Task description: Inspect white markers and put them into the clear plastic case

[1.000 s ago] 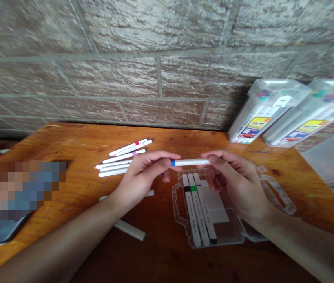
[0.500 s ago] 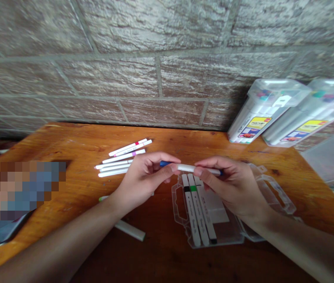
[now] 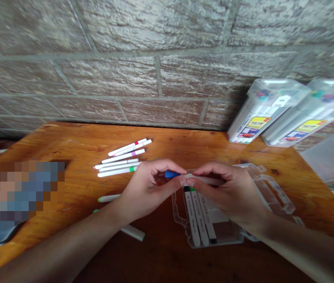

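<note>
A white marker [image 3: 204, 179] with a blue end lies across between my two hands, above an open clear plastic case. My left hand [image 3: 147, 186] pinches it near the blue end with thumb and forefinger. My right hand [image 3: 234, 192] grips the white body, its fingertips almost meeting those of the left. Whether the cap is on or off, I cannot tell. Below, the open case [image 3: 228, 239] holds white markers [image 3: 201, 224] side by side, with black and green marks showing. My right hand and forearm cover part of the case.
Several white markers [image 3: 119, 169] lie loose at the table's back. Two more [image 3: 109, 198] [image 3: 134, 232] are partly under my left forearm. Filled clear marker cases [image 3: 252, 114] stand against the brick wall [image 3: 137, 74] at right. A blurred-out device [image 3: 16, 204] lies at left.
My hands have come closer together along the marker and dropped slightly. The marker's far blue end is now hidden in my right hand. A green-banded marker at the back shows more.
</note>
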Motion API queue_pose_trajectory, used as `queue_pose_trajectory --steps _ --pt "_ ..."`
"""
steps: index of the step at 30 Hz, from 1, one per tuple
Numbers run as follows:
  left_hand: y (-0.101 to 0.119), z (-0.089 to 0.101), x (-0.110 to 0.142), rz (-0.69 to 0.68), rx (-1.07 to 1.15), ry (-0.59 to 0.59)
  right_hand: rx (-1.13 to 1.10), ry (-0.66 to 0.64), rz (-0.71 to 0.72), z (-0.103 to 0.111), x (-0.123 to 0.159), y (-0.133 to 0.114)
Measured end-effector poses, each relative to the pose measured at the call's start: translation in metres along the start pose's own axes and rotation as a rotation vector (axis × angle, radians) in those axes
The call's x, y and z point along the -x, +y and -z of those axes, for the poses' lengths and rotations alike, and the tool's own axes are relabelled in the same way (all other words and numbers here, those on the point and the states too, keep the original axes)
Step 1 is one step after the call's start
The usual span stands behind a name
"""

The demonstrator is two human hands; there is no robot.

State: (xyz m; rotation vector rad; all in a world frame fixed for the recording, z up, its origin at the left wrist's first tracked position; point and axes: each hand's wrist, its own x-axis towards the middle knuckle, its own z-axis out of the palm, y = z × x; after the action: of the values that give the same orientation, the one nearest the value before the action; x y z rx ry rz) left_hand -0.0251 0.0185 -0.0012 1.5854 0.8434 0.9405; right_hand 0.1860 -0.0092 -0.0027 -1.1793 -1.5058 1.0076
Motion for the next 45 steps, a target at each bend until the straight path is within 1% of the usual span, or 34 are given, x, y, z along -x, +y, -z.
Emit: queue_pose_trajectory --steps 11,17,23,27,34,41,45 --pt "0.003 -0.002 0.002 0.011 0.017 -0.019 0.069 -0.007 0.043 0.002 0.000 -0.002" --pt "0.004 -0.001 0.002 0.012 0.010 -0.014 0.091 -0.014 0.030 0.002 0.000 -0.001" --pt "0.011 0.001 -0.003 0.017 0.010 0.052 0.124 -0.023 0.057 0.004 -0.003 -0.007" --pt "0.013 0.003 -0.005 0.017 0.031 0.071 0.138 -0.032 0.076 0.004 -0.004 -0.008" --pt "0.008 0.009 -0.008 0.027 0.012 0.144 0.110 -0.036 0.041 0.005 -0.003 0.000" --pt "0.004 0.011 -0.009 0.013 0.061 0.200 0.067 -0.027 0.027 0.004 -0.003 0.003" --pt "0.003 0.010 -0.010 0.009 0.101 0.230 0.039 0.004 0.029 0.003 -0.002 0.004"
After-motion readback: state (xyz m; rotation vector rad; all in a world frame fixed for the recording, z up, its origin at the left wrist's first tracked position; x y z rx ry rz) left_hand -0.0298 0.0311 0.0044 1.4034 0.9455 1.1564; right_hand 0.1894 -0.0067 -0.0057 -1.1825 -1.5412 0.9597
